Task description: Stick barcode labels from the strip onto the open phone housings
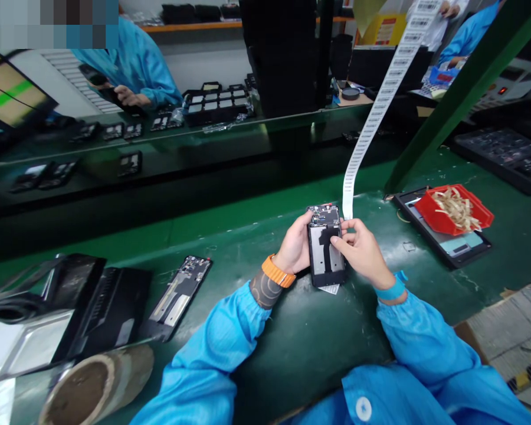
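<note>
An opened phone body (321,251), with its circuit board at the top and a black strip over a silvery battery, is held upright above the green table. My left hand (294,245) grips its left edge, the fingers partly hidden behind it. My right hand (363,251) is at the right edge, its thumb against the black strip and its index finger bent beside the phone; anything pinched there is too small to name. A long strip of barcode labels (374,118) hangs down to just behind my right fingers. A white label (331,289) shows below the phone.
Another opened phone (182,295) lies left, beside black trays (115,307) and a cardboard roll (95,383). At right, a red bin (481,213) of pale strips rests on a black tray (454,258). A green post (451,97) slants behind. A co-worker's hands (130,97) are across the bench.
</note>
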Motion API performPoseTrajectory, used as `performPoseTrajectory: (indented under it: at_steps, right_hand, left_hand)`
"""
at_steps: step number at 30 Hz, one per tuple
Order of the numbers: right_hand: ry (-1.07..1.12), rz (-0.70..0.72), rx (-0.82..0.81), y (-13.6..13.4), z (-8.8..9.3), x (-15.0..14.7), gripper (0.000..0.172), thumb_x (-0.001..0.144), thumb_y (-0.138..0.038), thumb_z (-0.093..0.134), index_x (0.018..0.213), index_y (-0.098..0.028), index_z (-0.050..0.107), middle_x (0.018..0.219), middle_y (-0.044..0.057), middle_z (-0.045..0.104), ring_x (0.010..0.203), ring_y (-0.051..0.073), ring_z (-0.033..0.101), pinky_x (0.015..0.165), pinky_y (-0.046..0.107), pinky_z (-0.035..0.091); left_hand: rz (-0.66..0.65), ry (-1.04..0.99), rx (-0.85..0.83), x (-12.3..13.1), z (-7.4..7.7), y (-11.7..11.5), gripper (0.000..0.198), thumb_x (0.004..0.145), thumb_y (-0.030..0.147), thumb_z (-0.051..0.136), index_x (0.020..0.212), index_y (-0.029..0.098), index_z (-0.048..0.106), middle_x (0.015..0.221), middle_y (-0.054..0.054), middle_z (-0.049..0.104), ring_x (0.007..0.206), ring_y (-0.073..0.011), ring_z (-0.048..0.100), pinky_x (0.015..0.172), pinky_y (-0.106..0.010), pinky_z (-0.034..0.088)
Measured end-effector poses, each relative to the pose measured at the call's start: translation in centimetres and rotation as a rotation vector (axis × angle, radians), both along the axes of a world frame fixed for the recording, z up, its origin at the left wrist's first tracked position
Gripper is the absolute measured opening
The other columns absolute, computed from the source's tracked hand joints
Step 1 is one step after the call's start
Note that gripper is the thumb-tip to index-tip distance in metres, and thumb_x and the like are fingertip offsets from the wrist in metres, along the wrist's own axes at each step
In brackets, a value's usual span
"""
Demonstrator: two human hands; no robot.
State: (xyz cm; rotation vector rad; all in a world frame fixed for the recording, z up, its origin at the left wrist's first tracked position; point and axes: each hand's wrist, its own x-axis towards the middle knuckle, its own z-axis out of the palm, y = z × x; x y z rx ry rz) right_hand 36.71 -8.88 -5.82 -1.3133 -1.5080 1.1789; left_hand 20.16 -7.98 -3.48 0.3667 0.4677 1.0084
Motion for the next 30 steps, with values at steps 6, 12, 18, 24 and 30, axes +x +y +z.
performPoseTrajectory:
  at_steps: [6,12,18,24,30]
  right_hand:
    - [0.005,-0.015,-0.012,0.0,-0.1,-0.2,0.035,0.079,-0.040,0.070,0.099,-0.024,0.046,0.059,-0.008,0.058,0.052,0.014,0.055,0.051,0.025,0.042]
    - [-0.039,0.047,-0.014,0.5,0.6,1.0,0.032,0.087,-0.047,0.065,0.103,-0.024,0.050,0.062,-0.005,0.062,0.053,0.016,0.059,0.052,0.027,0.044]
    - [-0.485,0.226,0.185,0.7,0.1,3.5,0.019,0.086,-0.039,0.067,0.090,-0.022,0.062,0.081,0.003,0.066,0.075,0.020,0.061,0.070,0.033,0.047]
    - [-0.650,0.446,0.173,0.0,-0.9,2.8,0.008,0.083,-0.024,0.066,0.088,-0.020,0.060,0.086,0.003,0.065,0.082,0.021,0.059,0.073,0.031,0.041]
    - [-0.422,0.347,0.118,0.0,0.6,2.7,0.008,0.087,-0.025,0.059,0.080,-0.021,0.058,0.072,-0.003,0.061,0.066,0.015,0.053,0.061,0.027,0.036]
  left_hand:
    - [0.015,0.009,-0.011,0.2,0.1,-0.1,0.047,0.101,0.040,0.043,0.135,0.013,0.062,0.116,-0.015,0.073,0.105,-0.0307,0.072,0.102,-0.051,0.050]
    - [0.012,0.050,0.032,-0.6,0.3,-0.3,0.048,0.101,0.046,0.050,0.143,0.023,0.052,0.110,-0.010,0.074,0.095,-0.0252,0.074,0.097,-0.050,0.054]
    - [-0.074,0.076,0.057,-5.8,-0.6,-1.2,0.068,0.092,0.068,0.054,0.130,0.012,0.062,0.116,-0.016,0.072,0.097,-0.0277,0.072,0.092,-0.055,0.057]
    - [-0.284,0.150,0.087,-7.2,-2.8,-2.6,0.066,0.079,0.060,0.077,0.123,0.011,0.067,0.125,-0.021,0.069,0.097,-0.0298,0.072,0.089,-0.053,0.059]
    - [-0.327,0.186,0.097,-5.1,-3.7,-3.7,0.057,0.078,0.053,0.081,0.116,0.012,0.068,0.102,-0.017,0.075,0.094,-0.0301,0.074,0.081,-0.048,0.062]
